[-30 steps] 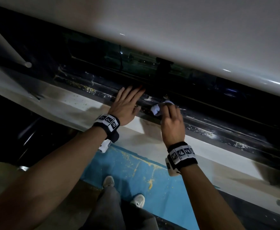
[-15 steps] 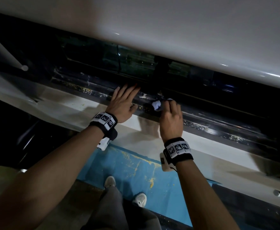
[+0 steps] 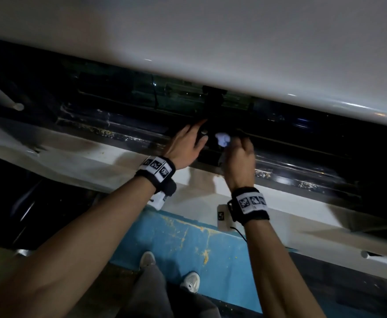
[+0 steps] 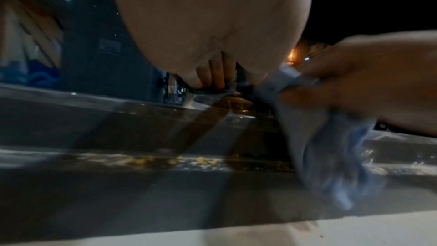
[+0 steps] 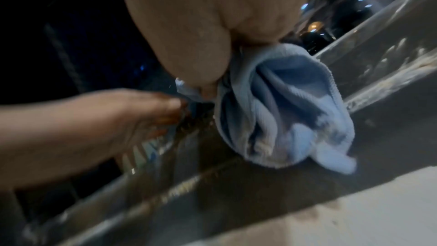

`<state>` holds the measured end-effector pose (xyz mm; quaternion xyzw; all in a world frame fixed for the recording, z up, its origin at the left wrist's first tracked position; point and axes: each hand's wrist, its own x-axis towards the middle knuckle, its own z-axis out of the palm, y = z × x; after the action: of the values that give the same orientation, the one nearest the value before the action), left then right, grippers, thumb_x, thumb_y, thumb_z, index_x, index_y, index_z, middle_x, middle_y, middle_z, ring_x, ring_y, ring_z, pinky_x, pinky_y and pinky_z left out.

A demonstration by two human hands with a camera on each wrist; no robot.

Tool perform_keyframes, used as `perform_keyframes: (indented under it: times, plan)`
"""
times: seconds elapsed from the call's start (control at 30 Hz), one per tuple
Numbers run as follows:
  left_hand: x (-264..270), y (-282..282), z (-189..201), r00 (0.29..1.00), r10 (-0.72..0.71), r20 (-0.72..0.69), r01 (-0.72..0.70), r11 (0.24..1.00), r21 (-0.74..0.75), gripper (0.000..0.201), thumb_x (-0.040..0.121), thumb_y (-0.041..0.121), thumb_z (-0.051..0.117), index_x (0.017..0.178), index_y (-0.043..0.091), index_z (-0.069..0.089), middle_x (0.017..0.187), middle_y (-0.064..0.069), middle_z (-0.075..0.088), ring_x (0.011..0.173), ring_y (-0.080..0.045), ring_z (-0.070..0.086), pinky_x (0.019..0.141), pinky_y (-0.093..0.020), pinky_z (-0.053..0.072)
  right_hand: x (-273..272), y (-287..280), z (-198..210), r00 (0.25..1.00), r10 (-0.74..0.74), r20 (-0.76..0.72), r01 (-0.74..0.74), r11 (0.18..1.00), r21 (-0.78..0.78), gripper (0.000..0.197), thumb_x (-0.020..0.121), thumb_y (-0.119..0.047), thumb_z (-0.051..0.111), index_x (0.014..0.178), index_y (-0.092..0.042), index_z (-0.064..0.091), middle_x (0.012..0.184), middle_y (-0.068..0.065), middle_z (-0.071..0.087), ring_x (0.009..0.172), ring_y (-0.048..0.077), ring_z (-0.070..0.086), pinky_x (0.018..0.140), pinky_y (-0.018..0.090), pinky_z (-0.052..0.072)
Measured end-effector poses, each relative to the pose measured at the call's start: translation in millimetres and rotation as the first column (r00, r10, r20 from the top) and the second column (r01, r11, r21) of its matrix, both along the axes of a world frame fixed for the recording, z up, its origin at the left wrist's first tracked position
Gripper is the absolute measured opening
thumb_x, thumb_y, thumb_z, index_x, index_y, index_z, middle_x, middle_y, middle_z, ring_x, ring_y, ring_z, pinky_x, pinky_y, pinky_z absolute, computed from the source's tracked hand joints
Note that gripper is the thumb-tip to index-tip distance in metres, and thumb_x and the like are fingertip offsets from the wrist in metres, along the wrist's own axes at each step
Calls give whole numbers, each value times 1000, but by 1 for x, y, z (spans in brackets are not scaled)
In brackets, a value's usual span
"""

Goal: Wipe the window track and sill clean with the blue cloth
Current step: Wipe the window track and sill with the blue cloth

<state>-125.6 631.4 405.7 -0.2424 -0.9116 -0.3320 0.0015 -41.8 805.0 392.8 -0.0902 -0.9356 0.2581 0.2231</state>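
Note:
The dark metal window track (image 3: 291, 171) runs across the head view, with the white sill (image 3: 96, 166) in front of it. Yellowish crumbs (image 4: 170, 160) lie along one channel. My right hand (image 3: 238, 148) grips the bunched blue cloth (image 3: 222, 138) over the middle of the track; most of the cloth (image 5: 283, 111) hangs under the palm onto a rail. Just left of it, my left hand (image 3: 194, 136) reaches into the track with straight fingers (image 5: 175, 104) touching the far rail. It holds nothing. The cloth (image 4: 314, 137) also shows at the right of the left wrist view.
A wide white panel (image 3: 211, 42) overhangs the track from above. A dark upright frame piece (image 3: 213, 99) stands right behind the hands. A white rod (image 3: 16, 106) juts in at the left. Below the sill are a blue wall panel (image 3: 188, 244) and my shoes (image 3: 190, 281).
Both hands have moved farther into the track, away from the sill edge. The cloth went with the right hand, and the left fingers now reach the far rail.

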Motion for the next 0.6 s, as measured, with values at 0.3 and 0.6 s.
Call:
perform_keyframes:
  times: [0.3,0.6]
  plan:
    - [-7,24,-8,996,48,72,-47,999,-15,35,105,30,60,139,20,63,124,-16,67,112,-35,62,89,-32,47,41,73,-41,995,88,48,-96,973,211,69,89,9,56,156,-3,49,163,19,47,151,32,46,125,36,38]
    - [-4,28,-5,994,62,91,-62,998,0,36,102,20,65,137,15,66,126,-19,68,114,-36,64,93,-29,45,11,7,-30,985,139,99,-153,978,145,71,89,-21,51,155,4,49,158,26,51,150,38,46,127,41,31]
